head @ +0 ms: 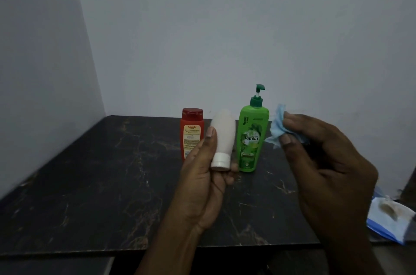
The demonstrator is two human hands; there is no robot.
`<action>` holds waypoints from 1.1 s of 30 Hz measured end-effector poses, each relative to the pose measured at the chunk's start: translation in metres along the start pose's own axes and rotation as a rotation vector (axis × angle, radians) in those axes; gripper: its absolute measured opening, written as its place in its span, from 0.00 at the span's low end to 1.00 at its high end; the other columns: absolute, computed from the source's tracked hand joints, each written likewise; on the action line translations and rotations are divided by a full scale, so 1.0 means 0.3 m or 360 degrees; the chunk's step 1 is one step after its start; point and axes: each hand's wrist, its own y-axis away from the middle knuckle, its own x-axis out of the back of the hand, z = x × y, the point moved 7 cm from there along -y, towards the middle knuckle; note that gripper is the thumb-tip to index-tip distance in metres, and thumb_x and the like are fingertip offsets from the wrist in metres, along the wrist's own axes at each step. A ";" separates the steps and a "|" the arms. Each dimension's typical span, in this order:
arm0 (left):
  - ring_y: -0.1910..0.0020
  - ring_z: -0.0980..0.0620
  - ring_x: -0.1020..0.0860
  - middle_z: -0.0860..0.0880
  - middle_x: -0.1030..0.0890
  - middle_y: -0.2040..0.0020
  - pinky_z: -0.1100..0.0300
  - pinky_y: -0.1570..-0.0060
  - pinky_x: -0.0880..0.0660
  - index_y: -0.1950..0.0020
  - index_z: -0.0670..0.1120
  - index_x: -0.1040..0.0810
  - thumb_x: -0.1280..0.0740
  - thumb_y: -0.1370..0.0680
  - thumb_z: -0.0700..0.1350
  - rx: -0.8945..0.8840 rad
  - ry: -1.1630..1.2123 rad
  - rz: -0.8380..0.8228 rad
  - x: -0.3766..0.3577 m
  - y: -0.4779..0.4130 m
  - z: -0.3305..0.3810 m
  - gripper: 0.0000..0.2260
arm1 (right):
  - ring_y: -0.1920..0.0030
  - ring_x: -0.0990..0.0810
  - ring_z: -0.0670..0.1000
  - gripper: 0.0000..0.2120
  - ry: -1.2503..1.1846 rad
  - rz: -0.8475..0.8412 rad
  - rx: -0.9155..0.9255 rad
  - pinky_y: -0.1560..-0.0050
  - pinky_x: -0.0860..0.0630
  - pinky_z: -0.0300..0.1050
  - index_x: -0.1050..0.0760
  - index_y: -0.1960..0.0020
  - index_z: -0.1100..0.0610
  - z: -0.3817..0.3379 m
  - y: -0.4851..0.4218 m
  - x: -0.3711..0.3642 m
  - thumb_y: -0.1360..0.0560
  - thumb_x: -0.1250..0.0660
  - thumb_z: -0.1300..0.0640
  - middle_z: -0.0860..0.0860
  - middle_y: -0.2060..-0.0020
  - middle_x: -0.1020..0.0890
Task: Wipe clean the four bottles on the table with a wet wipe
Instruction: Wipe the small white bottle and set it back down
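So the left hand [207,175] has the white bottle [222,137] wrapped up in a proper grip, thumb running up the near side and fingers curled round behind it, cap end pointing down toward the palm and the rounded bottom sticking up. It's lifted clear of the table [90,184] and sits right in front of the gap between the two standing bottles, so I'll use it as the reference for everything else. Just to its right, the right hand [326,162] is pinching a bunched-up blue wet wipe [278,130] between thumb and fingertips, palm turned inward, wrist cocked a bit, wipe not touching the white bottle as far as I can tell. My read is we're mid-task, on the wiping of this bottle: wipe is loaded, bottle is presented, they just aren't together. Next move probably needs the right hand to close that small gap and drag the wipe down the body while the left hand rolls the bottle so the hidden side gets done too. Behind the white bottle on its left stands the red bottle [191,132], upright; behind on its right is the green pump bottle [252,137], also upright. I only count three bottles, the fourth isn't in view. Well off to the right of the white bottle, at the table's edge, lies a wipes pack [389,218].
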 end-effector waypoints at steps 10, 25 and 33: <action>0.77 0.59 0.23 0.50 0.20 0.72 0.66 0.77 0.27 0.55 0.46 0.24 0.44 0.14 0.45 -0.0159 -0.0489 0.0173 0.015 0.020 -0.023 0.14 | 0.47 0.22 0.53 0.12 0.0307 -0.0727 0.0515 0.43 0.29 0.39 0.16 0.43 0.58 -0.046 0.086 -0.186 0.21 0.35 0.56 0.49 0.41 0.16; 0.70 0.53 0.26 0.43 0.18 0.57 0.61 0.71 0.30 0.47 0.52 0.17 0.36 0.19 0.53 0.0088 -0.0384 0.0157 -0.016 0.025 -0.087 0.10 | 0.45 0.24 0.51 0.14 0.0736 -0.0084 0.0138 0.36 0.37 0.29 0.17 0.42 0.63 0.093 0.028 -0.045 0.25 0.34 0.69 0.55 0.46 0.15; 0.37 0.41 0.21 0.33 0.21 0.35 0.45 0.38 0.24 0.26 0.38 0.31 0.39 0.21 0.39 0.0416 0.0402 -0.0128 -0.030 0.021 -0.077 0.22 | 0.45 0.24 0.49 0.12 0.0348 -0.0657 0.0422 0.39 0.30 0.36 0.16 0.43 0.59 0.045 0.066 -0.152 0.23 0.34 0.59 0.51 0.43 0.16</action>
